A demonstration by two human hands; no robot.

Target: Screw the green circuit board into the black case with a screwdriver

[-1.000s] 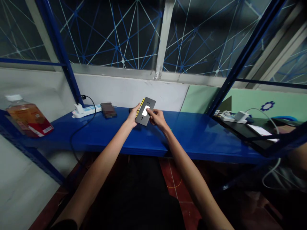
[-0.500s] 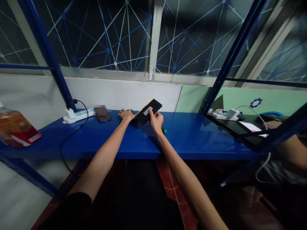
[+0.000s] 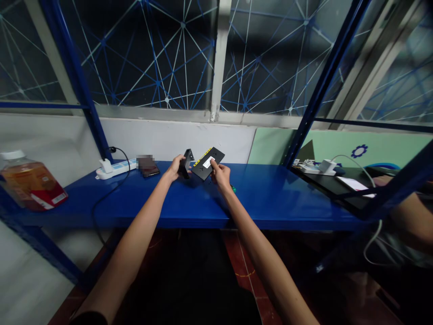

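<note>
The black flat module [image 3: 204, 169] is staying tilted above the blue table [image 3: 270, 194], showing a white label [image 3: 208, 161] and yellow pieces along one long edge. The right hand [image 3: 221, 173] is grasping it, its thumb pressing on the label. The left hand [image 3: 174, 167] is gripping a black bracket [image 3: 185, 164] just beside it; whether both parts are touching, I cannot tell. Near the right wrist, a small green object [image 3: 233, 188] is lying partly hidden. Farther left, a dark, blurred object [image 3: 148, 166] and a white power strip [image 3: 120, 169] are resting. At the far left, a bottle [image 3: 32, 183] is standing with its white cap on, containing something orange-brown; its fill level I cannot tell.
</note>
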